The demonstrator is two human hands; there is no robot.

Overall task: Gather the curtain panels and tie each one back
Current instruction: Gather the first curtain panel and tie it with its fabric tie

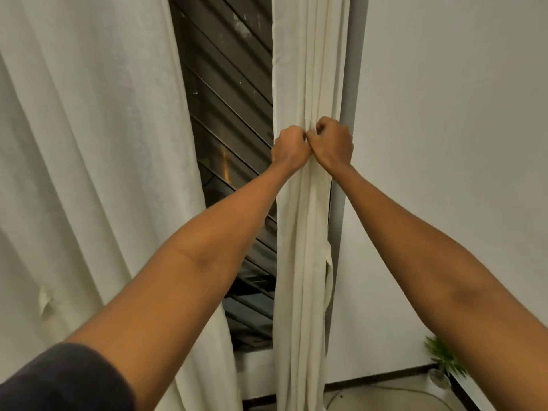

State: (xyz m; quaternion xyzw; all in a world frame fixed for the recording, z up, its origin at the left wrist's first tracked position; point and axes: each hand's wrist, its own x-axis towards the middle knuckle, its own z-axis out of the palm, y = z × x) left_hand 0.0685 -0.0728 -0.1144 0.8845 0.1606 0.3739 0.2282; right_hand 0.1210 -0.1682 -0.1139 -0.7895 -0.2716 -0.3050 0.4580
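Note:
The right curtain panel (305, 69), cream cloth, hangs gathered into narrow folds beside the window's right edge. My left hand (289, 148) and my right hand (333, 143) meet knuckle to knuckle at its middle height, both closed on the bunched folds. Whether they also hold a tie is hidden by the fingers. A cream tie strip (327, 274) dangles along the panel's right side below my hands. The left curtain panel (89, 143) hangs loose and wide, covering the left of the window, with a small fabric loop (45, 301) on it low down.
Dark slatted window glass (228, 114) shows between the panels. A white wall (444, 143) fills the right side. A small green plant in a white pot (443, 366) stands on the floor at the lower right, with a cable (370, 390) lying nearby.

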